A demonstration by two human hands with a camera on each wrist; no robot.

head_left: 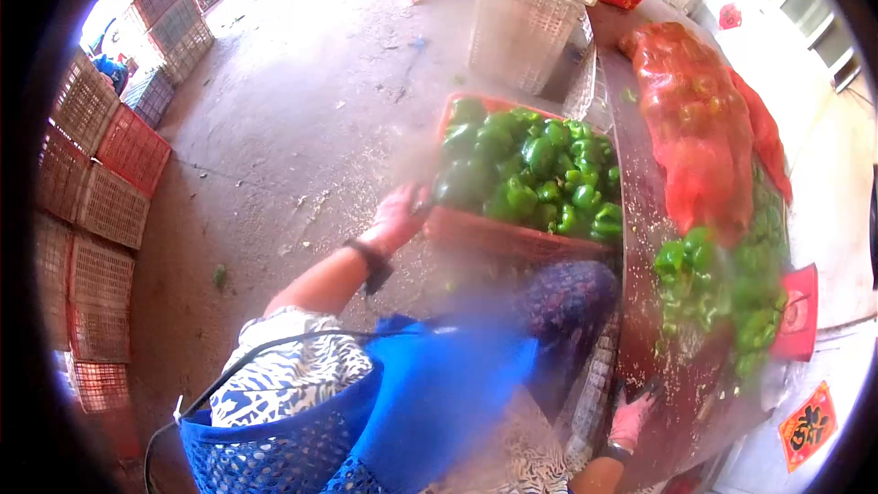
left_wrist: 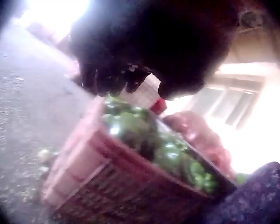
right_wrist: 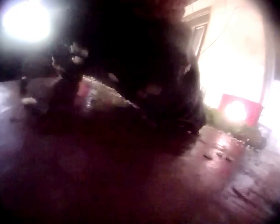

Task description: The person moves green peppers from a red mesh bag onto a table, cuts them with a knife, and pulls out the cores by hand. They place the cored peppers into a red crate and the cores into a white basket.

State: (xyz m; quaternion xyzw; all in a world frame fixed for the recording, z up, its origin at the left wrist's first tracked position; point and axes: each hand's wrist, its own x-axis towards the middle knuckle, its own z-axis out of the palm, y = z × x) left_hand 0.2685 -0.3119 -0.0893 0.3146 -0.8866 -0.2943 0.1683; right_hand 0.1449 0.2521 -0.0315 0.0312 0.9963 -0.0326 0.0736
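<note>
My left hand [head_left: 402,217], in a pink glove with dark fingers, is beside the near left corner of a red plastic crate [head_left: 512,230] full of green bell peppers [head_left: 540,155]. The left wrist view shows that hand [left_wrist: 144,51] as a dark shape over the crate, its fingers hanging loosely with nothing between them. Down at the table's near edge, my right hand [head_left: 633,416], gloved the same way, rests on the dark red tabletop [head_left: 672,439] with fingers spread. In the right wrist view this hand [right_wrist: 135,79] is mostly in shadow.
More bell peppers [head_left: 695,274] lie on the table beside a full red mesh sack [head_left: 690,119]. A red box [head_left: 796,313] stands at the table's far side. Pale crates [head_left: 526,32] are stacked beyond the pepper crate, and more stacked crates [head_left: 110,210] line the left.
</note>
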